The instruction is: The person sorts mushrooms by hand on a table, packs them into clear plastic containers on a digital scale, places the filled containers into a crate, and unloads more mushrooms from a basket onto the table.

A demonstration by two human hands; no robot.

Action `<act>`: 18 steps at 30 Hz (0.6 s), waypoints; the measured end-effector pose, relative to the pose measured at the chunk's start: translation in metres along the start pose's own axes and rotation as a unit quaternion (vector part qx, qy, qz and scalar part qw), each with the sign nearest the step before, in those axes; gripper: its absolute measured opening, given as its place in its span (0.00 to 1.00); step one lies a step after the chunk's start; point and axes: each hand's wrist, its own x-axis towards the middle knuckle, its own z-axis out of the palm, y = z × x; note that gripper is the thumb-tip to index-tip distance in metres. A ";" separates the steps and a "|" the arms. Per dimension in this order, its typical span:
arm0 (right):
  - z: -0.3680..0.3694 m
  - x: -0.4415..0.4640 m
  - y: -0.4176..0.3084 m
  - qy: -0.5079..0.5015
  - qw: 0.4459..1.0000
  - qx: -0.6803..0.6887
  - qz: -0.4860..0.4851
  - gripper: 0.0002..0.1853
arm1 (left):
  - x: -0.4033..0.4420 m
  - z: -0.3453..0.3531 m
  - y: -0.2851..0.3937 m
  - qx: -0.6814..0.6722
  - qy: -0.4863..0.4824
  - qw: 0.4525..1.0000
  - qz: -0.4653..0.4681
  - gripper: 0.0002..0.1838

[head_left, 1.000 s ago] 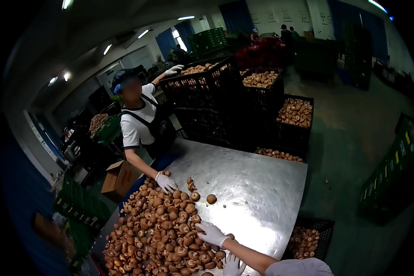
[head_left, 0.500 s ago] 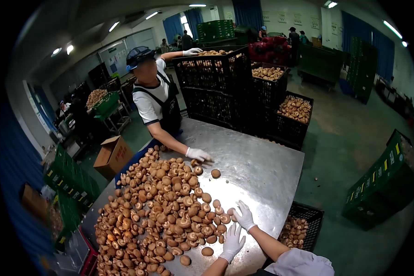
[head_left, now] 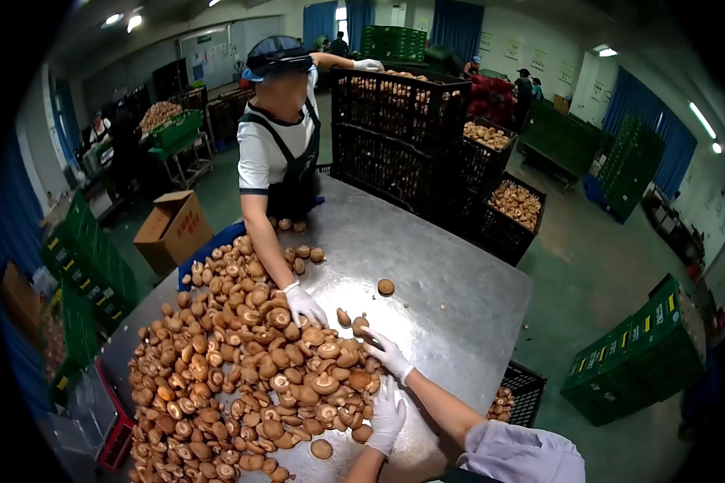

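A large heap of brown shiitake mushrooms (head_left: 282,362) covers the left of the metal table (head_left: 451,266). My right hand (head_left: 388,354), in a white glove, lies at the heap's right edge with fingers stretched. Its fingertips are by a mushroom (head_left: 361,326), and I cannot tell whether they touch. Nearer to me, my gloved left hand (head_left: 387,419) rests against the edge of the heap, fingers extended, beside a few mushrooms. Across the table, a co-worker's gloved hand (head_left: 304,306) reaches onto the heap. One mushroom (head_left: 386,286) sits apart.
Black crates (head_left: 399,105) of mushrooms stand stacked behind the table, the co-worker's other hand (head_left: 368,65) on top. Another black crate (head_left: 525,394) is at the table's right side. Green crates (head_left: 620,362) stand on the floor at right. A cardboard box (head_left: 171,232) is at left.
Both my hands have moved against the heap, pushing its near right edge leftward. The co-worker's reaching hand has moved left and nearer, onto the mushrooms. The view has shifted slightly.
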 end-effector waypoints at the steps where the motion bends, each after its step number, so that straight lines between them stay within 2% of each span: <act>1: 0.010 0.004 -0.002 -0.033 0.999 -0.002 0.010 0.28 | 0.002 -0.007 0.000 -0.036 -0.021 0.994 -0.099 0.39; 2: 0.022 0.008 0.011 -0.054 0.998 -0.021 0.006 0.29 | 0.006 -0.017 0.002 -0.034 0.010 0.990 -0.135 0.39; 4: 0.055 0.011 0.003 -0.099 0.993 0.038 0.042 0.30 | 0.004 -0.027 -0.008 -0.045 0.042 0.982 -0.176 0.40; 6: 0.089 0.011 -0.005 -0.139 0.987 0.066 0.046 0.32 | -0.003 -0.040 -0.021 -0.102 0.121 0.969 -0.189 0.40; 7: 0.104 0.010 -0.011 -0.155 0.982 0.065 0.081 0.33 | -0.007 -0.049 -0.026 -0.021 0.154 0.972 -0.177 0.38; 8: 0.125 0.008 0.007 -0.144 0.987 0.037 0.068 0.33 | -0.011 -0.065 -0.029 0.066 0.180 0.967 -0.170 0.37; 10: 0.164 0.001 0.017 -0.134 0.986 0.081 0.056 0.33 | -0.031 -0.084 -0.061 -0.024 0.184 0.962 -0.201 0.34; 11: 0.178 -0.001 0.010 -0.169 0.976 0.084 0.105 0.33 | -0.041 -0.107 -0.066 0.058 0.163 0.958 -0.230 0.33; 12: 0.192 -0.002 0.010 -0.185 0.978 0.015 0.090 0.31 | -0.049 -0.129 -0.069 0.136 0.140 0.948 -0.253 0.32; 13: 0.206 -0.011 -0.017 -0.153 0.984 0.085 -0.030 0.31 | -0.054 -0.151 -0.071 0.116 0.176 0.949 -0.233 0.32; 14: 0.210 -0.012 -0.025 -0.207 0.976 0.069 -0.014 0.32 | -0.060 -0.172 -0.076 0.096 0.214 0.950 -0.207 0.32; 16: 0.232 -0.017 -0.016 -0.174 0.981 -0.038 -0.080 0.33 | -0.076 -0.196 -0.094 0.243 0.227 0.927 -0.176 0.31; 17: 0.237 -0.020 -0.031 -0.197 0.971 -0.092 -0.099 0.34 | -0.092 -0.198 -0.120 0.261 0.210 0.916 -0.221 0.30; 18: 0.239 -0.022 -0.051 -0.216 0.958 -0.146 -0.120 0.35 | -0.096 -0.212 -0.122 0.342 0.194 0.884 -0.255 0.28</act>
